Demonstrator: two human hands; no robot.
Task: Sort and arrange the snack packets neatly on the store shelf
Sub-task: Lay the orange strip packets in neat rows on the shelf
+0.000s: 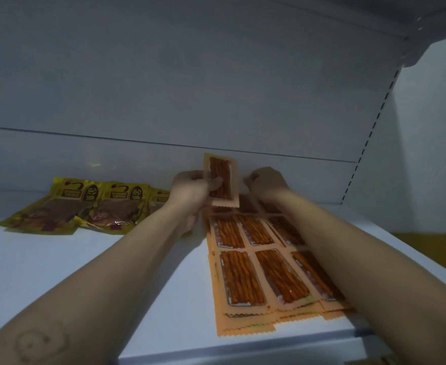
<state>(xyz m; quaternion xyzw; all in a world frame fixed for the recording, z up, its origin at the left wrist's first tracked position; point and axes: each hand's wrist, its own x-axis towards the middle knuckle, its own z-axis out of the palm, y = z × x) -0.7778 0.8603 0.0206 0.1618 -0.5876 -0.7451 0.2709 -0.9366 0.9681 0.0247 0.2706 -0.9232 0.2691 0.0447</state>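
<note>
Left grip (190, 188) pinching orange packet (221, 180), right grip (265, 180) curled, hold unclear, white shelf (111, 259), grey back wall (163, 88)

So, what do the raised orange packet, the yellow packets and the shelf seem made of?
Orange packet: likely thin plastic film, matte orange border with zigzag-cut ends, clear glossy window in the middle. Yellow packets: glossy plastic film, perhaps foil-lined; highlights glint on their crinkled fronts. Shelf: probably painted metal, smooth white and flat, though the look leaves that open.
</note>
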